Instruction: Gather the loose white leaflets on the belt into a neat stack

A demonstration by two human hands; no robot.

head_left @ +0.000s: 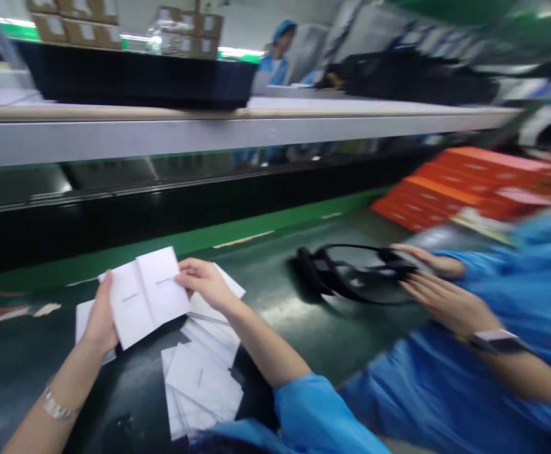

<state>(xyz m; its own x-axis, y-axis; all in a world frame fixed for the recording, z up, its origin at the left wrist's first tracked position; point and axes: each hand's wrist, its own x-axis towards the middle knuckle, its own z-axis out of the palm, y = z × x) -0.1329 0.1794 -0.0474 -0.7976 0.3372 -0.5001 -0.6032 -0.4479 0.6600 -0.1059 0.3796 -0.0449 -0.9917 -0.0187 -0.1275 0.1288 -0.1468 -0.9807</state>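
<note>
Two white paper panels side by side, each with a short printed line, look like white booklets [150,296]; whether they are joined at the middle I cannot tell. My left hand [101,318] grips them at the left edge, thumb on the front. At the upper right edge, the fingers of my right hand [202,280] pinch the paper. Below my right forearm lies a loose, fanned pile of similar white booklets [207,384] on the dark green work surface [128,403]. More white paper [84,321] lies partly hidden behind my left hand.
To the right, a co-worker's hands [450,302] hold a black strapped headset [346,271], blurred. Orange-red boxes [455,189] are stacked beyond. A shelf [275,129] runs above, carrying a black bin [138,75] with brown cartons [79,28]. Another person [278,57] is behind it.
</note>
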